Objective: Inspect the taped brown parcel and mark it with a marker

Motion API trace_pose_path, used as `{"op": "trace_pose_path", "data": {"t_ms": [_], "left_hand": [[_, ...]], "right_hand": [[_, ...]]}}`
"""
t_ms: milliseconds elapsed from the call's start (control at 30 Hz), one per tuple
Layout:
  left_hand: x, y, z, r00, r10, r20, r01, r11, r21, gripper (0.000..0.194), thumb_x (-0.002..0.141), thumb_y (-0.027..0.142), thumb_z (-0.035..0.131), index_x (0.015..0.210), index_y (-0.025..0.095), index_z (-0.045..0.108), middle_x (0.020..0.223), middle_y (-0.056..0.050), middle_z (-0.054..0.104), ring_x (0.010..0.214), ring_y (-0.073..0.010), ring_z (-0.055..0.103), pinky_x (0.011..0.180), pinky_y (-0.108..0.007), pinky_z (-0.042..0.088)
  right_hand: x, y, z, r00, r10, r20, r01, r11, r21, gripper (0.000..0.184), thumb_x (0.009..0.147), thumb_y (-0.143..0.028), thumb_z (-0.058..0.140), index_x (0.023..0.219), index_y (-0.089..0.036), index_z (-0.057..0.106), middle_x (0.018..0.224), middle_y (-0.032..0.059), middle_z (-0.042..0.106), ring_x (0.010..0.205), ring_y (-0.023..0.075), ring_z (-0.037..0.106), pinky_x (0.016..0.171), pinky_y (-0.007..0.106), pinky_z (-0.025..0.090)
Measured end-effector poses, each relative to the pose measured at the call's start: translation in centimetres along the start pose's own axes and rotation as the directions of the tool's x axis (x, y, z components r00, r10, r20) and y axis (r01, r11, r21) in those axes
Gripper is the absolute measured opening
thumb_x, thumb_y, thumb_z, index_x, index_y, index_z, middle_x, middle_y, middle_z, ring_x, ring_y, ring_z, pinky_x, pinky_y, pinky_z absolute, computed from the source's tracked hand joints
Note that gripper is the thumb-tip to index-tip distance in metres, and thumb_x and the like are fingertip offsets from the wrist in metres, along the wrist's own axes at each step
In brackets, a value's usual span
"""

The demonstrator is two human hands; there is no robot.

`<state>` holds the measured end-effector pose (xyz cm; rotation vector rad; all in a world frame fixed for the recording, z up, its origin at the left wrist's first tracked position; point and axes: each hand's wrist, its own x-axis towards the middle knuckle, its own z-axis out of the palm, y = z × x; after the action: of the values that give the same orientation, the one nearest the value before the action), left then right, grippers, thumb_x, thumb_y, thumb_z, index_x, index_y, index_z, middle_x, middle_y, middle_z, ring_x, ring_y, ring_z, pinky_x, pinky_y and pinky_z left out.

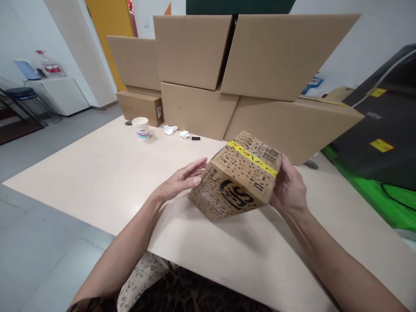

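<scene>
Leopard-print clothing [208, 290] is filling the bottom edge, with floral cloth [141, 277] showing beside it, below the near side of a pale tabletop [97, 173]. Printed cardboard box [234, 186] is leaning at a tilt between two bare hands, over the near part of the table; cannot tell whether its lowest corner is touching the surface. Yellow tape [251, 158] is running across its upper face; black print is spreading over the visible sides.

Left hand [178, 180]: lying loosely open, fingers extending together, thumb and fingertips resting along the box's left edge. Right hand [291, 186]: curling around the opposite end, some fingers disappearing behind; it is gripping the box.

Farther back: paper cup [141, 128] is standing upright; two crumpled tissues [170, 129] are lying to its right; small black piece [196, 138] is lying just beside the second one. Large plain cartons [196, 50] are standing stacked behind these, a dark green object [240, 6] resting on top and passing out of frame. Large black item [393, 112] bearing yellow stickers is standing at right, above bright green sheeting [373, 190]. White cabinet [69, 97] at far left is bearing a red-labelled bottle [52, 69].
</scene>
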<state>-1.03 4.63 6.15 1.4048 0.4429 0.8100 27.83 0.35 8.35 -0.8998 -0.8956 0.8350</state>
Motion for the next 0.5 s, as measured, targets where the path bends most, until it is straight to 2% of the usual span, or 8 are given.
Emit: {"op": "trace_pose_path", "data": {"t_ms": [67,133,200,267,400,500], "left_hand": [[0.0,0.2,0.2,0.995,-0.038,0.088,0.028,0.993,0.112,0.078,0.087,0.067,0.074,0.152,0.026,0.059,0.164,-0.016,0.051,0.154,-0.0407,0.044,0.125,-0.059,0.035],[0.0,0.5,0.5,0.993,-0.02,0.115,-0.007,0.974,0.224,0.069,0.095,0.07,0.061,0.146,0.023,0.064,0.155,-0.016,0.061,0.146,-0.0376,0.054,0.121,-0.055,0.041],[-0.1,0.7,1.0,0.997,0.001,0.078,-0.028,0.937,0.349,0.064,0.102,0.068,0.048,0.139,0.021,0.069,0.14,-0.015,0.071,0.135,-0.0345,0.063,0.114,-0.05,0.048],[-0.1,0.6,1.3,1.0,0.016,-0.007,-0.011,0.891,0.454,0.064,0.105,0.068,0.04,0.133,0.02,0.073,0.124,-0.014,0.077,0.122,-0.0319,0.069,0.103,-0.043,0.054],[-0.2,0.2,1.7,0.977,0.138,-0.16,-0.026,0.831,0.556,0.071,0.101,0.074,0.043,0.129,0.017,0.074,0.103,-0.011,0.079,0.094,-0.0251,0.072,0.081,-0.034,0.055],[-0.1,0.0,1.9,0.954,0.256,-0.158,-0.113,0.793,0.598,0.078,0.094,0.08,0.049,0.126,0.014,0.075,0.094,-0.01,0.078,0.08,-0.0218,0.069,0.073,-0.032,0.053]], "right_hand": [[0.2,0.5,-0.2,0.999,0.051,-0.009,-0.051,0.997,-0.055,0.033,0.089,-0.061,0.07,0.103,-0.032,0.078,0.119,0.0008,0.079,0.122,0.0277,0.071,0.098,0.043,0.06],[0.3,1.1,-0.4,0.995,0.096,-0.008,-0.096,0.989,-0.108,0.038,0.087,-0.064,0.07,0.104,-0.031,0.078,0.119,0.0018,0.08,0.119,0.0281,0.071,0.093,0.042,0.06],[0.3,1.7,-0.5,0.991,0.133,-0.013,-0.134,0.98,-0.147,0.043,0.086,-0.067,0.07,0.108,-0.031,0.077,0.12,0.002,0.08,0.117,0.0279,0.072,0.09,0.041,0.059],[0.3,2.3,-0.5,0.984,0.177,-0.035,-0.18,0.968,-0.172,0.048,0.084,-0.069,0.069,0.112,-0.031,0.076,0.12,0.0019,0.08,0.115,0.0277,0.072,0.086,0.039,0.059],[0.0,2.8,-0.1,0.95,0.306,-0.062,-0.312,0.928,-0.206,0.045,0.08,-0.067,0.074,0.107,-0.031,0.077,0.104,0.0016,0.082,0.099,0.0265,0.075,0.066,0.033,0.057],[-0.1,2.7,-0.2,0.918,0.396,-0.027,-0.393,0.9,-0.19,0.035,0.079,-0.059,0.078,0.1,-0.031,0.076,0.09,0.0007,0.08,0.08,0.0232,0.074,0.053,0.029,0.053]]}}
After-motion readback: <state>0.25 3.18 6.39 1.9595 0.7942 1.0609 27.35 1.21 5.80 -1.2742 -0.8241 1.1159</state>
